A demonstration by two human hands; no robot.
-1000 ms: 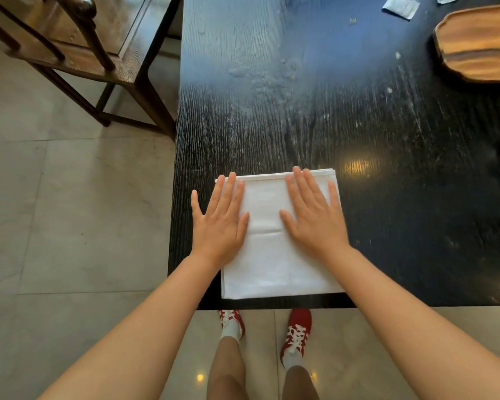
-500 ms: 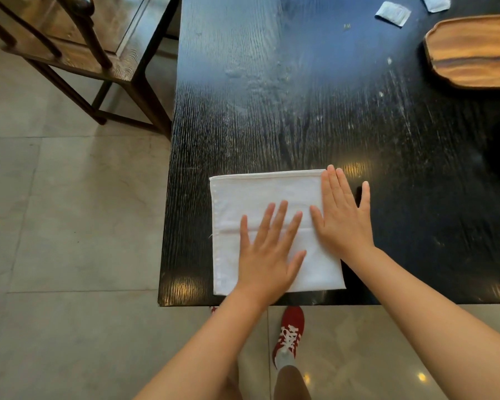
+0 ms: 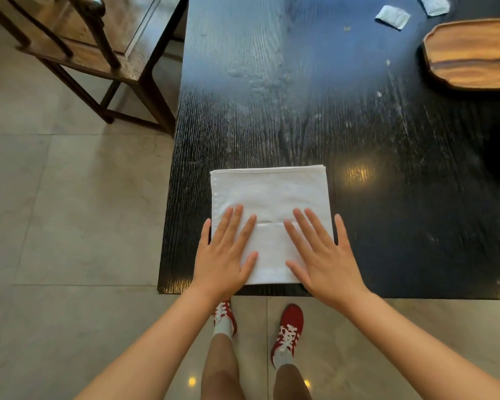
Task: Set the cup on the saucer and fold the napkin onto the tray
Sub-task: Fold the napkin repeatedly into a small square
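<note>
Both your left hand [image 3: 224,255] and right hand [image 3: 321,255] lie flat, grip open, holding nothing; press the folded white cloth napkin [image 3: 269,194] outward along its crease.

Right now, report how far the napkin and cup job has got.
Done: the napkin lies folded square near the table edge. In hand: left hand and right hand press it flat. Left: moving it onto the wooden tray; no cup or saucer identifiable.

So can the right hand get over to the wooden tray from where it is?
Probably yes. The right hand lies flat and open on the napkin, holding nothing, and the dark table between it and the tray at the far right looks bare. It would be a long stretch, though.
</note>
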